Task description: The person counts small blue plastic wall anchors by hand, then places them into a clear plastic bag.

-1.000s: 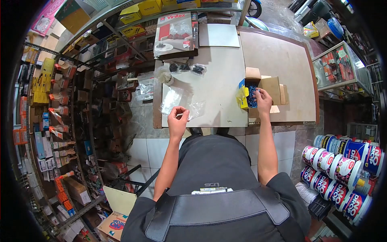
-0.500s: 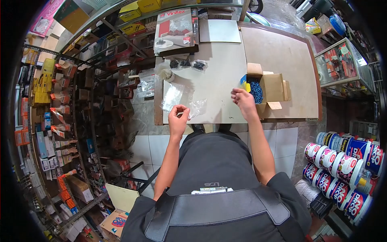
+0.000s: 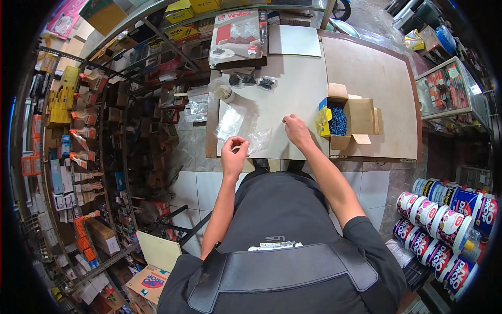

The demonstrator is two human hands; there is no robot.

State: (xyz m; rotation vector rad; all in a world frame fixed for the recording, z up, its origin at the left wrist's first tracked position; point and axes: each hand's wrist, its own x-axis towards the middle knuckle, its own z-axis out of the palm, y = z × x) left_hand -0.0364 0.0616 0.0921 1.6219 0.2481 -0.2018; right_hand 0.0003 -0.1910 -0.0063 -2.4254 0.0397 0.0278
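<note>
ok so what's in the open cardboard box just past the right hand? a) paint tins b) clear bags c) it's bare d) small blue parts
d: the open cardboard box holds a heap of small blue parts, beside the right hand; the clear bag is at the left hand.

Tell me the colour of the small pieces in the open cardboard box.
The pieces are blue, clearest in the head view.

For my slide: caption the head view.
Left hand pinches clear bag; right hand near open box of blue screws.
</note>
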